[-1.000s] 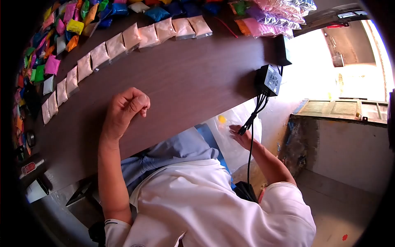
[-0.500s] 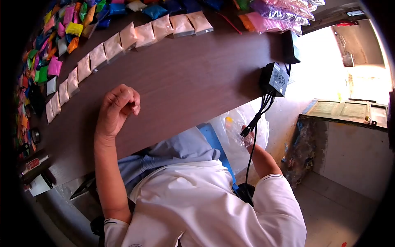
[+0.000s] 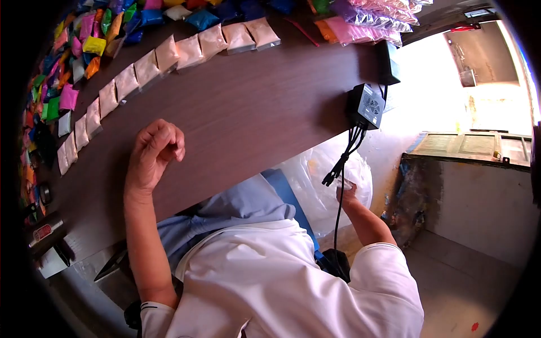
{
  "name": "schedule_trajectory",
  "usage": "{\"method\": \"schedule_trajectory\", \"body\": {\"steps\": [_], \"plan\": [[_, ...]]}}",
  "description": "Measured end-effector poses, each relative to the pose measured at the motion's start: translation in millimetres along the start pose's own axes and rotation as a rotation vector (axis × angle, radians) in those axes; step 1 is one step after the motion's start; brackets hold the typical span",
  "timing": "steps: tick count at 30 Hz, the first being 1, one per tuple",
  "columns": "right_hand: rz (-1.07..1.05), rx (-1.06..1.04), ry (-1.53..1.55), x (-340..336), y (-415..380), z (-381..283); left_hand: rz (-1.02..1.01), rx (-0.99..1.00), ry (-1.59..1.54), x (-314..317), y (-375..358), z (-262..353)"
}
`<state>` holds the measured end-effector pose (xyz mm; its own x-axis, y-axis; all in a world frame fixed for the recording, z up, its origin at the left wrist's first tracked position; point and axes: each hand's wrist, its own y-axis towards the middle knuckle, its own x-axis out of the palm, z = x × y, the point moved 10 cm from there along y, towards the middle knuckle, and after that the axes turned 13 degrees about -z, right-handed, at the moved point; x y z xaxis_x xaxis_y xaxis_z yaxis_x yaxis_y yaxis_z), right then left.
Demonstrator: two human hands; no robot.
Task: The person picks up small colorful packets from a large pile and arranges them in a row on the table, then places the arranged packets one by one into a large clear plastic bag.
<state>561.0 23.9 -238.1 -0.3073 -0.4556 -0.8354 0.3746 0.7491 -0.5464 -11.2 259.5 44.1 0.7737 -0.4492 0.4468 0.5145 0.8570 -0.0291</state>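
My left hand (image 3: 153, 153) is over the brown table, its fingers curled into a loose fist with nothing showing in them. Past it, a curved row of clear packets of pale pink powder (image 3: 146, 69) lies on the tabletop. Off the table's near edge, on the right, my right hand (image 3: 347, 192) is closed at the side of a large clear plastic bag (image 3: 315, 194) and seems to grip its film. The fingertips there are partly hidden by the plastic. Black cables (image 3: 341, 166) hang in front of the bag.
Many small colourful packets (image 3: 67, 97) are heaped along the far left of the table (image 3: 242, 107). Larger pink and purple bags (image 3: 366, 28) are stacked at the back right. A black power box (image 3: 365, 106) sits at the right edge. A dark can (image 3: 48, 230) stands at the left.
My right hand has moved slightly down and outward, and the plastic bag is spread wider around it. My left hand keeps its curled shape. The whole view has shifted a little.
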Motion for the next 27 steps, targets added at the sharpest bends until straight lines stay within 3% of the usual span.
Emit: {"method": "schedule_trajectory", "body": {"steps": [3,5,7,9,10,11,12,16,17,19,23,27], "plan": [[0.068,-0.118,0.19,27.6,28.0,44.8,-0.004,-0.018,0.011,1.1,-1.5,0.7],[0.1,-0.373,0.715,92.5,72.4,114.0,0.002,-0.028,0.025,0.5,-2.3,0.6],[0.152,-0.293,-0.007,12.2,27.0,19.0,-0.013,-0.031,0.068,2.2,-2.8,0.0],[0.256,-0.379,-0.297,-32.2,-12.3,-54.2,-0.003,-0.042,0.095,4.5,-3.1,0.5],[0.178,-0.415,-0.201,-45.6,-25.4,-77.4,0.005,-0.056,0.129,4.6,-3.1,0.8],[-0.117,-0.185,-0.178,-52.1,-30.2,-97.3,0.006,-0.051,0.124,3.8,-2.8,1.5],[-0.116,-0.185,-0.184,-66.3,-37.9,-116.9,-0.01,-0.058,0.168,4.4,-2.7,1.7],[-0.425,-0.179,0.383,-71.4,-61.8,-150.1,-0.048,-0.07,0.314,12.8,-2.2,4.8],[-0.422,-0.175,0.379,-82.4,-67.6,-150.9,-0.052,-0.068,0.309,13.6,-1.9,3.9],[-0.827,-0.019,1.082,-70.4,-90.0,-148.9,-0.069,-0.031,0.385,17.0,-2.0,6.6],[-0.914,0.035,0.885,-119.5,-117.0,-151.3,-0.075,-0.024,0.388,20.7,-2.1,6.2],[-0.989,-0.046,0.775,-153.6,-118.4,-141.4,-0.079,-0.012,0.482,22.9,-2.8,10.0]]}}
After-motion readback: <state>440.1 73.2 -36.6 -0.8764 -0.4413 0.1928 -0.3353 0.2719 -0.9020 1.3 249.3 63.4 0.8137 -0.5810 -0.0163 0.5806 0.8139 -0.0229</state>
